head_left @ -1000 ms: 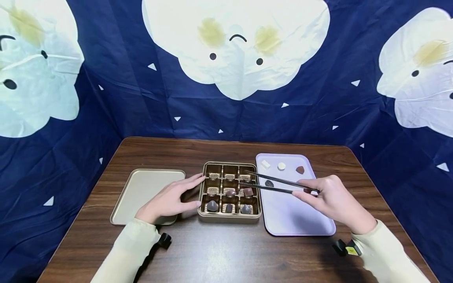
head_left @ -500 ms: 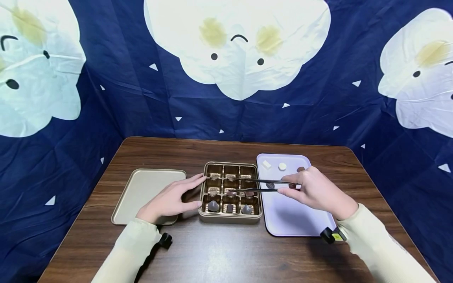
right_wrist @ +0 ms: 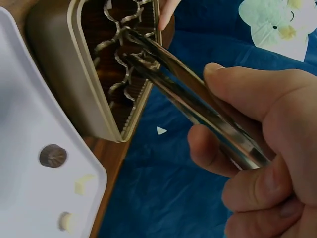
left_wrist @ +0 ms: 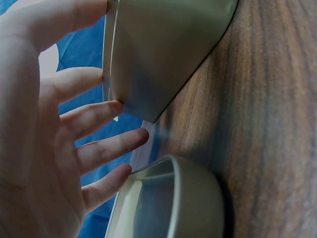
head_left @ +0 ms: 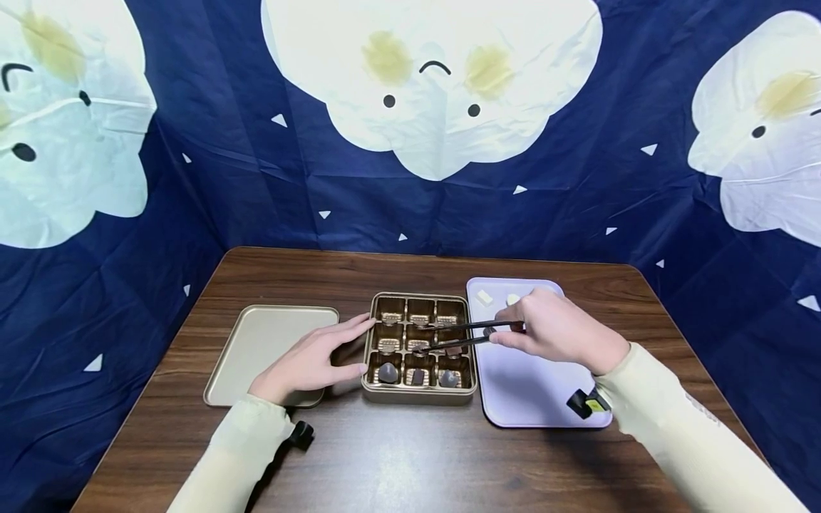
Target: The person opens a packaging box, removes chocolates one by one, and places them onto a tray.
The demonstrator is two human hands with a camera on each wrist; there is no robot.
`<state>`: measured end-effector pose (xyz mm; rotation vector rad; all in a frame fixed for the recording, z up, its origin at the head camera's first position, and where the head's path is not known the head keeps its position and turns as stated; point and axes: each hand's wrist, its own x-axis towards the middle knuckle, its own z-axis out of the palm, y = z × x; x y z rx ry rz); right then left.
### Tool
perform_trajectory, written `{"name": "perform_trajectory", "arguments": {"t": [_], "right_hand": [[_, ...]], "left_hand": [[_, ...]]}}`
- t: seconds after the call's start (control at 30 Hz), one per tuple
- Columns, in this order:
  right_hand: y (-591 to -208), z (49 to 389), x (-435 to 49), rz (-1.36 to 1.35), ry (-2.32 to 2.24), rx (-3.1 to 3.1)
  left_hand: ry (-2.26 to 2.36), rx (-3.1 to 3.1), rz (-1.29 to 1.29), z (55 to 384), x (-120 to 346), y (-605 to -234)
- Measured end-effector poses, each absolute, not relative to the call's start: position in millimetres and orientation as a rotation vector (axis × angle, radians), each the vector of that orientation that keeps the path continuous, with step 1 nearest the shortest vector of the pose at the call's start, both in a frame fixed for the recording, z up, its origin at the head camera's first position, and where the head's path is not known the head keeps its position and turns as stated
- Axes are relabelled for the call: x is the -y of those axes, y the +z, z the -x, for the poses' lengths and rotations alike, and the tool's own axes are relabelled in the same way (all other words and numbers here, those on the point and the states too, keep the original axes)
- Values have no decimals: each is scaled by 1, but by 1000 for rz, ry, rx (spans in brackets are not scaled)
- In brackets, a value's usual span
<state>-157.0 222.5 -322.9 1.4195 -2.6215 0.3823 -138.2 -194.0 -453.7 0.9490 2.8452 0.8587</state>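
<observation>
Straight fingers of my left hand (head_left: 308, 365) touch the left rim of a gold tin (head_left: 417, 399) in the head view. Its insert has several compartments, with dark chocolates (head_left: 388, 372) in the front row and a reddish-brown chocolate (head_left: 454, 351) at middle right. My right hand (head_left: 556, 329) pinches metal tongs (head_left: 471, 325), thumb on one arm and fingers on the other. Their tips are apart, reaching into the tin's middle compartment, where they largely cover a chocolate. The right wrist view shows both arms of the tongs (right_wrist: 198, 104) angled into the insert.
The tin's lid (head_left: 276, 349) lies left of it, partly under my left hand. A lilac tray (head_left: 539, 410) adjoins the tin's right side. On it are a white block (head_left: 484, 298), a round cream chocolate (right_wrist: 65, 221) and a ridged dark chocolate (right_wrist: 53, 155). Patterned cloth walls surround the table (head_left: 398, 456).
My right hand has moved left over the tray, carrying the tong tips from the tin's right column to its middle compartment. My left hand stays at the rim.
</observation>
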Motion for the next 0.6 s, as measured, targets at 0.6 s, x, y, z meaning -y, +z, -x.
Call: {"name": "perform_trajectory", "arguments": {"t": [0.6], "right_hand": [[-297, 163, -194, -1303, 201, 2893]], "left_hand": [[870, -2836, -934, 138, 194, -453]]}}
